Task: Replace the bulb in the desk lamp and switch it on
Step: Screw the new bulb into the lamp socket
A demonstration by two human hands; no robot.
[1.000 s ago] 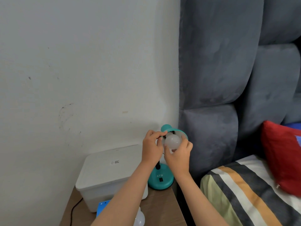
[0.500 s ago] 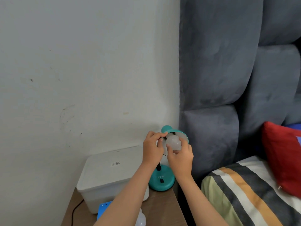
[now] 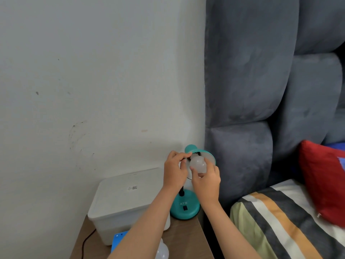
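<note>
Hands at work, low centre of the frame: our right hand (image 3: 206,184) grips a frosted white round bulb (image 3: 198,164) at the mouth of the small teal metal desk lamp (image 3: 186,206), while our left hand (image 3: 174,172) pinches the shade's rim (image 3: 209,155) to steady it. We judge the bulb is partly seated; whether it is going in or coming out we cannot tell. A second white bulb (image 3: 162,252) lies at the bottom edge on the brown wooden bedside table (image 3: 186,238). The black rocker switch (image 3: 184,208) on the lamp's base remains to be pressed, and the bulb is unlit, smooth and matte.
</note>
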